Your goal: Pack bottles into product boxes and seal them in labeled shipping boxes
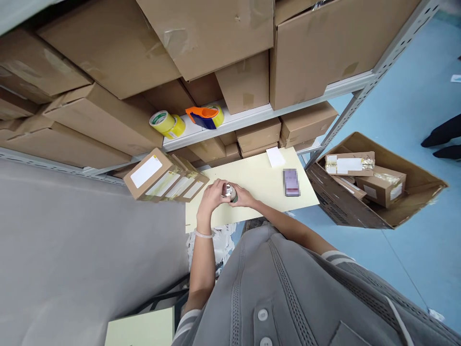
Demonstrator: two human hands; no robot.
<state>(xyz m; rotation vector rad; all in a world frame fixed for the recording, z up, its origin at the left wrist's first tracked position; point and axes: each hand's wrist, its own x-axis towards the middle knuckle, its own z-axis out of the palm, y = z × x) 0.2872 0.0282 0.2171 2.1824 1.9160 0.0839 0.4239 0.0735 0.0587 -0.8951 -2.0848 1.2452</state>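
Note:
Both my hands meet over a small pale-yellow table point(252, 178). Between them is a small shiny, silvery round object point(228, 191); what it is I cannot make out. My left hand point(211, 197) curls round its left side with the fingers closed on it. My right hand point(244, 196) grips it from the right. A thin white band sits on my left wrist.
Several small labelled cartons point(163, 180) stand in a row left of the table. A blurred flat item point(291, 182) and a white slip point(275, 156) lie on it. Yellow tape rolls point(166, 123) and an orange tape dispenser point(203, 117) sit on the metal shelf among cardboard boxes. An open box point(374, 185) of parcels is on the blue floor.

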